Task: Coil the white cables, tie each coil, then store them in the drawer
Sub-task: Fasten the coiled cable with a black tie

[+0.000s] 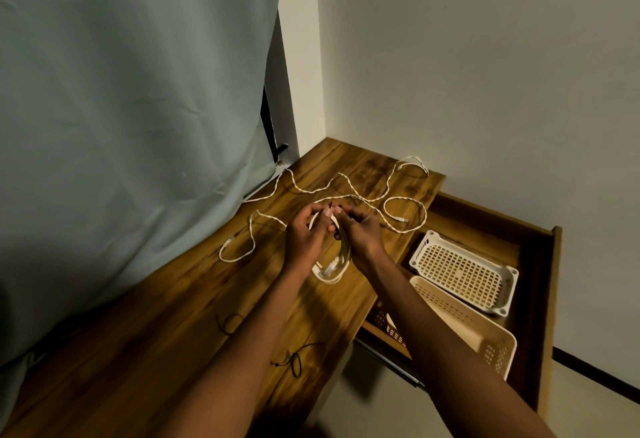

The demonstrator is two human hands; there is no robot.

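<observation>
Wooden desktop (194, 299): left hand (304, 236), right hand (360, 229) grip coil (337, 264), lengthwise toward viewer.

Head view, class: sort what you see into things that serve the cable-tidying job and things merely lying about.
Job:
coiled white cable, held by left hand and right hand
loose white cables on the desk
open drawer
black ties

Lying about:
grey curtain
plastic baskets

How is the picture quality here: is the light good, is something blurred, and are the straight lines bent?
Head view: the light is dim and warm. The wooden table looks dark, and the white wall is the brightest part. The left hand and right hand look slightly soft around the coiled cable. Wide-angle distortion tilts the wall corner and bends the drawer edges.
</observation>
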